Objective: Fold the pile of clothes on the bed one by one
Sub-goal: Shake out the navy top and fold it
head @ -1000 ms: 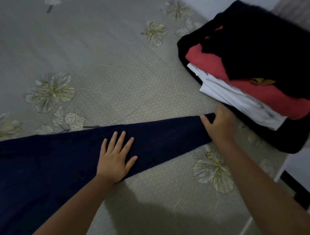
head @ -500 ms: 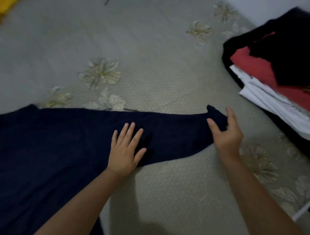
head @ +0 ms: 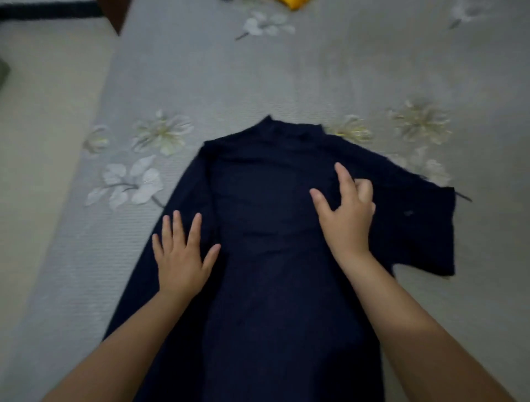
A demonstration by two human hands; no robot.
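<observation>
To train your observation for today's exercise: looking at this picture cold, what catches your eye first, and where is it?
The dark navy garment dominates, spread flat down the middle of the floral bedsheet, collar pointing away. The left hand lies flat on its left side, while the right hand sits near the chest with fingers partly curled. A yellow item peeks in at the top edge.

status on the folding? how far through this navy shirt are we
Done: the navy shirt lies spread on the bed, its left side already turned in over the body. In hand: left hand rests flat on that fold; right hand is on the chest, fingers partly curled. Left: right sleeve still out, no lengthwise fold yet.
</observation>
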